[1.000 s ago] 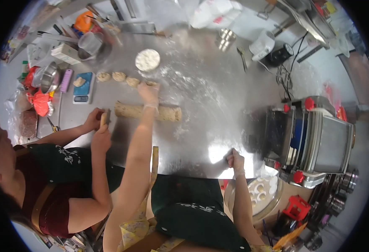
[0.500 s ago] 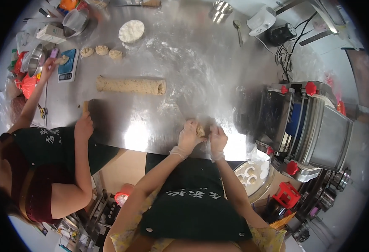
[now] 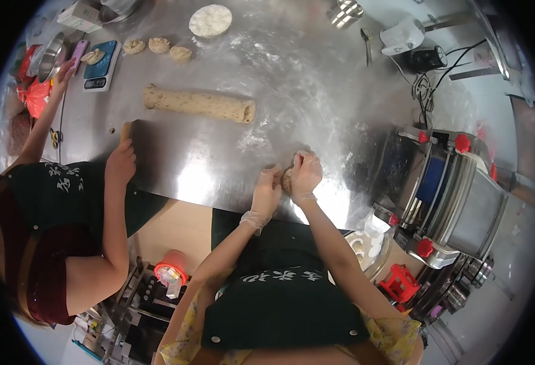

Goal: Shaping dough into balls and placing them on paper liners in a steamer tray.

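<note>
My gloved left hand (image 3: 266, 193) has its fingers curled at the left side of a small seeded dough piece (image 3: 288, 180) near the steel table's front edge. My gloved right hand (image 3: 305, 174) is closed over the same piece from the right, partly hiding it. Behind them lies a long speckled dough log (image 3: 198, 104). Farther back, three dough lumps (image 3: 159, 44) sit in a row beside a digital scale (image 3: 96, 84) bearing another lump (image 3: 93, 57), and a white bowl of flour (image 3: 210, 20) is behind these.
At left, a co-worker holds a wooden-handled scraper (image 3: 125, 132) and reaches toward the scale with the other hand (image 3: 63, 73). A steel machine with red knobs (image 3: 462, 143) stands right, a tray (image 3: 377, 246) below it. Cables (image 3: 423, 91) and a spoon (image 3: 367, 45) lie back right.
My left hand came from the dough lumps down to the front edge, meeting my right with a dough piece; the right then moved up over it. The co-worker's left hand reached toward the scale.
</note>
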